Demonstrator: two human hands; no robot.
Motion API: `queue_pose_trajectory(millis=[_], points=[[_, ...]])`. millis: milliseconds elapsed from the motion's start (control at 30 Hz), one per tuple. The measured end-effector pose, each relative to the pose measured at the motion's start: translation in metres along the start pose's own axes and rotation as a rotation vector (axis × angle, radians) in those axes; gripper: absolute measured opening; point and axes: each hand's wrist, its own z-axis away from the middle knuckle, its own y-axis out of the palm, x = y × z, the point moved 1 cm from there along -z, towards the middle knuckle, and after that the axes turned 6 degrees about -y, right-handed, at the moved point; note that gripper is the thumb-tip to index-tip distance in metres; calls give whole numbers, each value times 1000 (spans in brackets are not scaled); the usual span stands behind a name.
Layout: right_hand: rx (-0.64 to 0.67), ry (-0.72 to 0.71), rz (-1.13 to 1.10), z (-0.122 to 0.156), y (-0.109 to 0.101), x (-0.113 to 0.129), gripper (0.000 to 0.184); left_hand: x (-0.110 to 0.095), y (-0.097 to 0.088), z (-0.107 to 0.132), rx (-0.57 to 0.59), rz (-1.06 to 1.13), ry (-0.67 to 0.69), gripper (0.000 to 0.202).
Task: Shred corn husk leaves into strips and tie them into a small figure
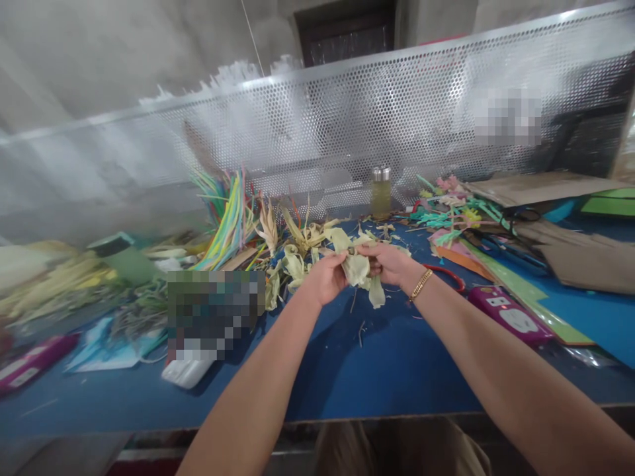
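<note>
Between my two hands is a pale yellow-green flower (356,269) with broad, petal-like pieces. My left hand (328,275) pinches its left side with thumb and fingers. On the other side, my right hand (389,264) has its fingers closed on the same flower; part of their grip is hidden behind it. One pale petal (377,293) hangs down below my right fingers. Just beyond and to the left lie similar pale petals (294,262) and dry husk-like pieces (268,228) in a loose pile.
A bundle of coloured stems (231,221) stands left of the pile. Behind is a lidded bottle (381,193) near a perforated metal panel (342,125). To the right are a purple power strip (510,315), red-handled scissors (454,277) and cardboard (580,254). A blue mask (106,347) lies left.
</note>
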Motion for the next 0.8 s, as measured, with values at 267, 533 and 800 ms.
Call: queue_pose_trajectory(millis=[267, 533, 800], points=[[-245, -151, -318, 6, -20, 32, 20, -13, -1, 4, -74, 278, 94, 20], [-736, -361, -111, 7, -66, 49, 16, -21, -10, 2, -187, 362, 226, 25], [-441, -317, 810, 4, -29, 20, 25, -3, -4, -4, -281, -87, 287, 12]])
